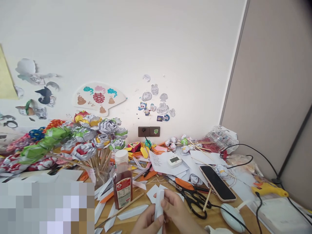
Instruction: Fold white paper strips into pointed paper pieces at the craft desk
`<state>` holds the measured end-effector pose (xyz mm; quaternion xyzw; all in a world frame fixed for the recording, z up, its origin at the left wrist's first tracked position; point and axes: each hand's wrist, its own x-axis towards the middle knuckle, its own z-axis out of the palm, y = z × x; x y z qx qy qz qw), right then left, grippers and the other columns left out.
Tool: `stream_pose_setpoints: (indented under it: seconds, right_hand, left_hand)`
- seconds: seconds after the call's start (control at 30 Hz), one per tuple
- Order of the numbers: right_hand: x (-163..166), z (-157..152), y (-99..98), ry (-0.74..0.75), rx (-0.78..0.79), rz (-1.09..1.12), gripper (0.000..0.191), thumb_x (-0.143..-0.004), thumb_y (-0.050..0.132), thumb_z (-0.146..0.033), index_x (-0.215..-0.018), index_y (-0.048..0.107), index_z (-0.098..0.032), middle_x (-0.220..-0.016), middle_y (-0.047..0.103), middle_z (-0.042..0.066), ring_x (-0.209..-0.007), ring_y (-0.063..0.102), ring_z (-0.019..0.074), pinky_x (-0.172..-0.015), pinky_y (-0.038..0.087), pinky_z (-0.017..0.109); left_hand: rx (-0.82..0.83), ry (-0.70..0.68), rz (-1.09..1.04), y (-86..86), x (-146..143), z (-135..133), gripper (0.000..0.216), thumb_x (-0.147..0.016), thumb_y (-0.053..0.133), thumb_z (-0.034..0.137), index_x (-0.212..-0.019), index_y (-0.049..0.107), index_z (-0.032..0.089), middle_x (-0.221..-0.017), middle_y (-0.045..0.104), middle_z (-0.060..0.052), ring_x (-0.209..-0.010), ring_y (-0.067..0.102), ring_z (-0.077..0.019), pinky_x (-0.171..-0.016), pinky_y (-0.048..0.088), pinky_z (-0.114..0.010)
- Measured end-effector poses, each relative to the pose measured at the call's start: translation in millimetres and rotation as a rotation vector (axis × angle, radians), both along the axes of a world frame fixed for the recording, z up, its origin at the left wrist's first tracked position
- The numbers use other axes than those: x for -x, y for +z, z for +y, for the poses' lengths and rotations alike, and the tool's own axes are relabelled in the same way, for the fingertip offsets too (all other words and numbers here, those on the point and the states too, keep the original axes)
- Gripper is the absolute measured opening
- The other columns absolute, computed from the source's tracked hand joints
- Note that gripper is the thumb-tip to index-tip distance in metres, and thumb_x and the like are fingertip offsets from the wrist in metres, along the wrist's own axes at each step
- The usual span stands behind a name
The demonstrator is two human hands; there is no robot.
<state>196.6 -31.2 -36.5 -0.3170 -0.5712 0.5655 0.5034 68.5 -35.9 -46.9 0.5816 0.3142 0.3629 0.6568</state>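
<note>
A narrow folded strip of white paper (159, 202) stands upright between my two hands, low in the middle of the view. My left hand (147, 221) pinches its lower part, thumb in front. Higher up, the fingers of my right hand (173, 205) are closed on the strip's right edge. Behind the strip lie white paper pieces (151, 193) on the wooden table. Black-handled scissors (195, 201) rest just right of my right hand. Several folded paper strips (133, 213) and a thin wooden stick (130, 204) are left of my left hand.
A bottle of reddish liquid (122, 185) stands at left, before a jar of paper flowers (98, 172). A white timer (174, 160) sits on papers at the back. To the right are a phone (217, 182), a pale blue mouse-shaped device (232, 217), a yellow glue gun (269, 190) and cables.
</note>
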Motion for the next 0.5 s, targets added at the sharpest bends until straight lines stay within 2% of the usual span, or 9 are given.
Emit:
stream_pose_setpoints:
  seconds: [0.13, 0.27, 0.5]
  right_hand:
    - [-2.0, 0.1, 2.3, -0.078, 0.041, -0.038, 0.041, -0.068, 0.059, -0.053, -0.076, 0.056, -0.012, -0.062, 0.047, -0.001, -0.050, 0.039, 0.0079, -0.043, 0.029, 0.017]
    - [-0.1, -1.4, 4.9, -0.133, 0.025, -0.051, 0.039, -0.065, 0.062, -0.051, -0.070, 0.056, -0.013, -0.058, 0.047, -0.002, -0.052, 0.043, 0.0100, -0.047, 0.033, 0.019]
    - [2.6, -2.5, 6.6, -0.225, 0.081, -0.065, 0.038, -0.063, 0.063, -0.050, -0.061, 0.053, -0.014, -0.052, 0.044, -0.004, -0.048, 0.041, 0.0096, -0.046, 0.031, 0.020]
  left_hand:
    - [0.068, -0.051, -0.007, -1.6, -1.3, 3.3, 0.046, -0.057, 0.061, 0.059, -0.072, 0.052, 0.017, -0.053, 0.055, 0.002, -0.048, 0.044, -0.0104, -0.050, 0.032, -0.022]
    - [0.036, -0.064, -0.024, -1.7, -2.2, 3.0, 0.044, -0.058, 0.062, 0.057, -0.071, 0.051, 0.016, -0.056, 0.058, 0.001, -0.050, 0.048, -0.0108, -0.051, 0.033, -0.023]
    - [0.042, -0.075, -0.049, -1.7, -3.3, 1.3, 0.039, -0.064, 0.061, 0.052, -0.067, 0.048, 0.015, -0.057, 0.058, 0.000, -0.050, 0.049, -0.0099, -0.051, 0.033, -0.023]
